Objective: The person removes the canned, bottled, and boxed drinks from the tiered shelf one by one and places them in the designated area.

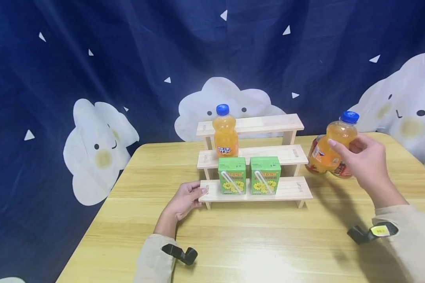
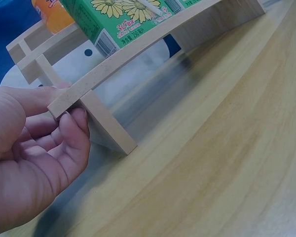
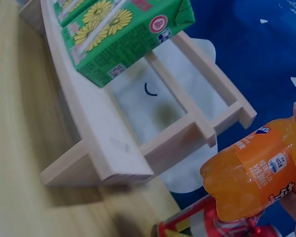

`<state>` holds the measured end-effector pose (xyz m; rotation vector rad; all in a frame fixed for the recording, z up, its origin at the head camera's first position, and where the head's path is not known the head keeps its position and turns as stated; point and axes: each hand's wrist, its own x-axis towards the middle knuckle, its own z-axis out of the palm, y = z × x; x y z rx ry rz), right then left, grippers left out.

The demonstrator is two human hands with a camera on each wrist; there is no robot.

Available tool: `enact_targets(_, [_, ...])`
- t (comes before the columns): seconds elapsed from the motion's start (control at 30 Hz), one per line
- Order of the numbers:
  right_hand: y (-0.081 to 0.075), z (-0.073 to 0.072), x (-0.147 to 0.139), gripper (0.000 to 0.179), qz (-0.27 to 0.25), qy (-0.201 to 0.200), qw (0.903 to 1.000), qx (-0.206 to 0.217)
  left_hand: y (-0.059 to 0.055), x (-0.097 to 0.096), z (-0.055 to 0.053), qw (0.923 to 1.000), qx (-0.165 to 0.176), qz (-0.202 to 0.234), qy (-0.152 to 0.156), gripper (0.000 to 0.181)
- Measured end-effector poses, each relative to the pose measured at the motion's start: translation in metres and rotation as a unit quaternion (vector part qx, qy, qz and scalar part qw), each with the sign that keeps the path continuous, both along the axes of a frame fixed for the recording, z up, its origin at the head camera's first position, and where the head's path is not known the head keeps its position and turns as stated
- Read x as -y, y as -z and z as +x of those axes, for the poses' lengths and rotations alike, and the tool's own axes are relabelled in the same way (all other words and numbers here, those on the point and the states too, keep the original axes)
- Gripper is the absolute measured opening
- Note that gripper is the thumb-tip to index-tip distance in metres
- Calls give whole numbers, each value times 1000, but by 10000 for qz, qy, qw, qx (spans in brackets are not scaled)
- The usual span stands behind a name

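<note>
With thumb above and curled fingers below, my left hand (image 1: 187, 199) pinches the left end of the bottom step of a three-step wooden rack (image 1: 290, 190). My right hand (image 1: 370, 161) grips an orange soda bottle (image 1: 341, 133) with a blue cap, tilted, to the right of the rack. Its base overlaps red cans (image 3: 207, 222) standing behind it on the table. Another orange soda bottle (image 1: 225, 131) stands upright at the left of the middle step. Two green drink cartons, one on the left (image 1: 232, 176) and one on the right (image 1: 265, 175), stand side by side on the bottom step.
The rack's top step (image 1: 262, 123) is a bare plank at the back. The light wooden table (image 1: 134, 224) ends at a dark blue curtain (image 1: 145, 39) with white clouds. Black wrist cameras sit on both sleeves, such as the left one (image 1: 180, 253).
</note>
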<state>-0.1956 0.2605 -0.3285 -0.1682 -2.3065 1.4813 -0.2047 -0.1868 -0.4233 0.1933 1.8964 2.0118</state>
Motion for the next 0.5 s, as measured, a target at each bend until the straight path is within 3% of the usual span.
enact_targets(0.23, [14, 4, -4, 40, 34, -26, 9999, 142, 0, 1, -1, 10000, -11, 3, -21, 45])
enact_targets(0.5, [30, 6, -7, 63, 324, 62, 9987, 391, -1, 0, 0, 10000, 37, 5, -18, 43])
